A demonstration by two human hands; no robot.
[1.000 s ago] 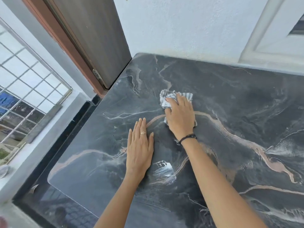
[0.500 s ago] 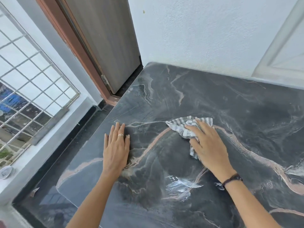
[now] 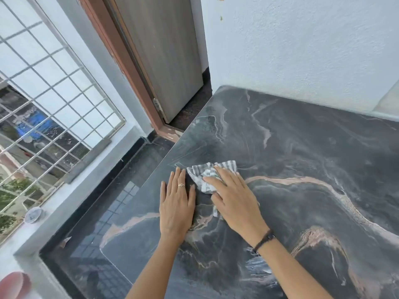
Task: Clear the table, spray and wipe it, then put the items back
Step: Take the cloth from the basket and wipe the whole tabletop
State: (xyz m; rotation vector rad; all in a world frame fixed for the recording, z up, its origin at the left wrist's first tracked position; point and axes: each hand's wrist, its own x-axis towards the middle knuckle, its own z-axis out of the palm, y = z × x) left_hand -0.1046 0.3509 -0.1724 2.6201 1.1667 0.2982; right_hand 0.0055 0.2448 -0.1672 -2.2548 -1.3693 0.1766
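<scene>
The wiping step is in hand: the table [image 3: 302,152] is bare of items, and the right hand [image 3: 234,201] presses a striped cloth [image 3: 207,174] flat against the dark marbled top. That hand lies spread, palm down, fingers [image 3: 220,171] splayed over the cloth instead of curled around it, so the cloth is pinned under the palm, not gripped. The left hand [image 3: 178,203] rests flat on the table just beside the cloth, open, fingers together, holding nothing; it seems to serve as a brace.

The cloth sits near the table's left edge, partly under the right hand, with its crumpled end poking out beyond the fingertips toward the wall [image 3: 302,50]. Its near edge lies right at the left hand's forefinger; whether they touch I cannot tell.

Wet streaks show on the table nearer the person, by the right wrist, so that patch likely still needs a pass. The next move probably calls for steady downward pressure while sliding the cloth along the left edge and back toward the streaks, keeping the cloth from bunching. No items to put back are in view.
</scene>
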